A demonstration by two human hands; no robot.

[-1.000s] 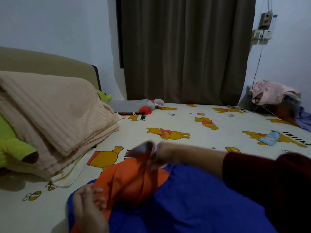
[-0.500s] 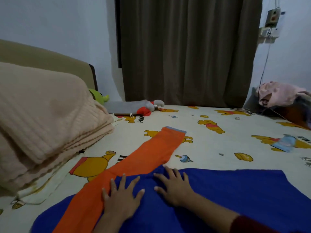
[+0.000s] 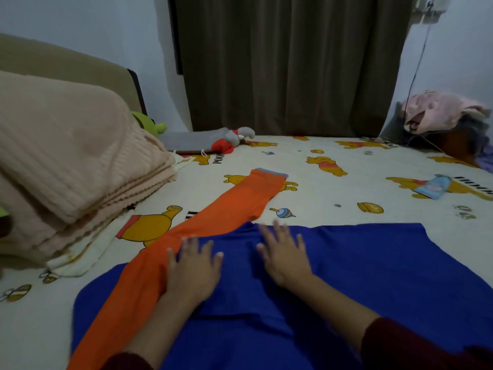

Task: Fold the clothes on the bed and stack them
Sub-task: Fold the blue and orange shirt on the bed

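Both hands lie flat, fingers spread, gripping nothing: left hand [image 3: 193, 271] across the orange sleeve [image 3: 218, 222], right hand [image 3: 284, 256] on the blue garment [image 3: 373, 276] at the bed [image 3: 333, 204]'s near edge.

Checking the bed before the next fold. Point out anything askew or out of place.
The orange sleeve runs diagonally off the blue garment instead of lying folded in. A small light-blue tube lies loose on the sheet at right. Both hands rest flat on the garment.
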